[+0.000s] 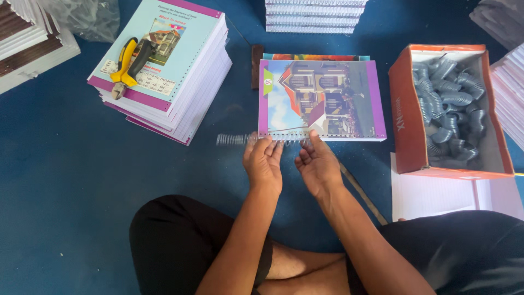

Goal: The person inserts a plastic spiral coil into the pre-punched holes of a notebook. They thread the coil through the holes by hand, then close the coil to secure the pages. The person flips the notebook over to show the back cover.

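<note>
Fingers (261, 146) of the left hand (263, 164) are pressed together, palm up, with their tips laid against a wire spiral (240, 140); whether the spiral is actually pinched cannot be told, since it is blurred. The spiral is seen running along the near edge of a notebook (321, 99), threaded through part of the punched holes and sticking out past the notebook's near left corner. The right hand (317, 166) is held just beside the left, its fingers loosely spread and curled, and its index fingertip is set on the same near edge of the notebook.

The notebook, with a purple-bordered cover showing a house, is laid flat on a blue floor (65, 180), directly in front of the seated person. Another notebook is partly seen underneath it at the far side. To the far left, a stack of similar notebooks (174, 82) is placed, and yellow-handled cutting pliers (126, 64) are rested on its top cover. To the right, an open orange cardboard box (401, 117) is filled with grey coiled spirals (450, 106). White sheets (431, 194) are laid just near of the box. More stacked paper (314, 16) is seen at the far edge.
</note>
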